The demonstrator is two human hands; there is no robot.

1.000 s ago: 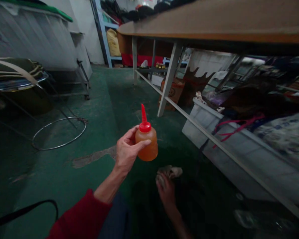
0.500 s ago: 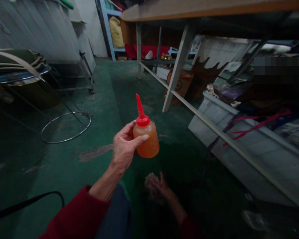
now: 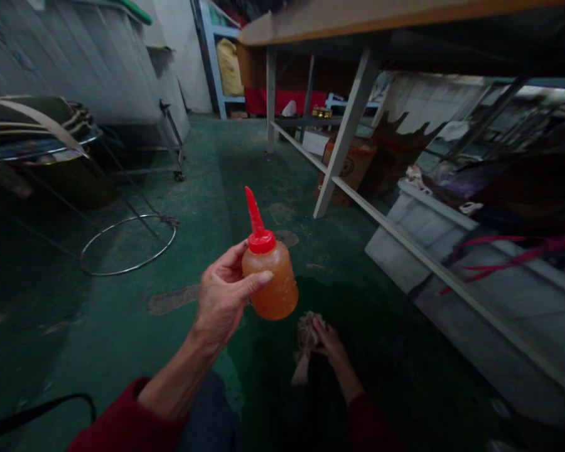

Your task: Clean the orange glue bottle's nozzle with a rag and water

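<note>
My left hand (image 3: 226,292) is wrapped round a squeeze bottle (image 3: 277,282), its thumb across the front. The bottle is translucent and orange-brown, with a red screw cap and a long red pointed spout that tilts slightly left. Lower down and in shadow, my right hand (image 3: 332,345) grips a crumpled pale rag (image 3: 307,329), with its fingers on the rag's right side. A lighter strip hangs below the rag. The rag is dim, so its folds and the fingertips are hard to make out.
A table on pale metal legs (image 3: 348,125) stands at the right, with a cardboard box (image 3: 346,166) beneath it. Nearer lies a grey bin (image 3: 452,251) full of cloth. At the left is a metal-ring stool (image 3: 128,272) holding folded fabric. The floor (image 3: 122,326) is green.
The bottle and my left hand have moved slightly down and left. My right hand has shifted up and right with the rag, and its fingers have closed more on it.
</note>
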